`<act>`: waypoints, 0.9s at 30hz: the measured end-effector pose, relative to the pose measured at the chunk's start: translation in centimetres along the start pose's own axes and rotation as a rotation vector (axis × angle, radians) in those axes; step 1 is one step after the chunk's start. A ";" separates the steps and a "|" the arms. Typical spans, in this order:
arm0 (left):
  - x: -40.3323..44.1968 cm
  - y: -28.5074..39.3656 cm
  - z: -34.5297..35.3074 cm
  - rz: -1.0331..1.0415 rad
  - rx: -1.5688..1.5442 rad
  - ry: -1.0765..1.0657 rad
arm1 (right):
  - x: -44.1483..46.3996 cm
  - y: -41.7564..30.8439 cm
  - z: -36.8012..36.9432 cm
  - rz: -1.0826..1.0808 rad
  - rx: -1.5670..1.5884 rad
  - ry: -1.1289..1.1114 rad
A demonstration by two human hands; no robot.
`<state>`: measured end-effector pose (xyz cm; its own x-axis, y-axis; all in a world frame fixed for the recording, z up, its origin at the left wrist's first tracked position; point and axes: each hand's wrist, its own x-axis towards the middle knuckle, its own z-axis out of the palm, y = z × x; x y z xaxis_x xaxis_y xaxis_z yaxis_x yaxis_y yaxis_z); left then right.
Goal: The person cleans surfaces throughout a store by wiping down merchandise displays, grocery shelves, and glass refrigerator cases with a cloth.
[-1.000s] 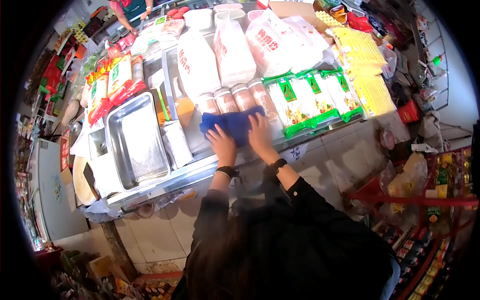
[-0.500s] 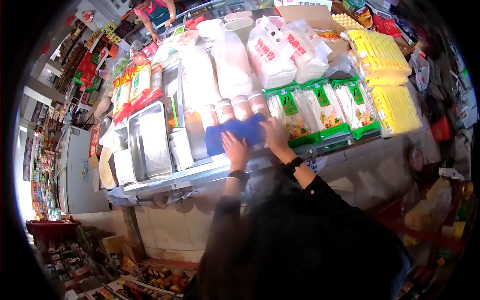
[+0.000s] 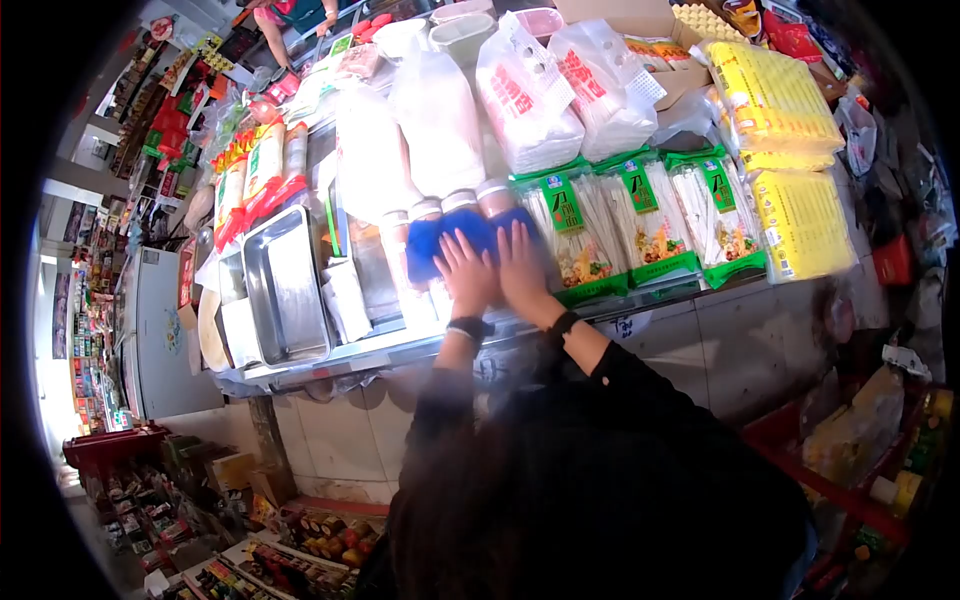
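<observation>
The left hand (image 3: 468, 272) and right hand (image 3: 524, 272) lie flat side by side, fingers extended and slightly spread, on a blue cloth (image 3: 424, 252) near the front edge of the tabletop (image 3: 398, 340). The cloth overlaps a row of jars (image 3: 459, 199). Green-trimmed noodle packs (image 3: 640, 215) lie just right; a steel tray (image 3: 288, 290) sits toward the front left corner.

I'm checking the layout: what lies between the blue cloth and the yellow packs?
Three green-trimmed noodle packs lie between the blue cloth and yellow packs in the head view.
</observation>
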<state>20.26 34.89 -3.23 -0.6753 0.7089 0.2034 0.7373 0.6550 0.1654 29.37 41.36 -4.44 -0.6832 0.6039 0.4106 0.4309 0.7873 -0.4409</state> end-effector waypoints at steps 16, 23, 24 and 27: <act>8.2 -0.9 2.2 0.012 0.029 0.051 | 8.4 2.4 2.7 -0.055 0.027 0.023; 5.6 -1.5 2.7 0.086 0.028 0.119 | 5.4 1.4 1.6 -0.035 0.022 0.067; 4.5 -1.6 2.5 0.098 -0.005 0.114 | 4.3 1.0 1.1 -0.022 -0.006 0.043; 0.0 -1.8 1.3 0.114 -0.089 0.019 | -0.5 -0.4 -0.2 0.033 -0.037 -0.023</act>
<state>18.97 34.05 -4.73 -0.5877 0.7714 0.2440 0.8081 0.5444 0.2251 29.64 40.81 -4.28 -0.6814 0.6272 0.3774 0.4750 0.7711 -0.4240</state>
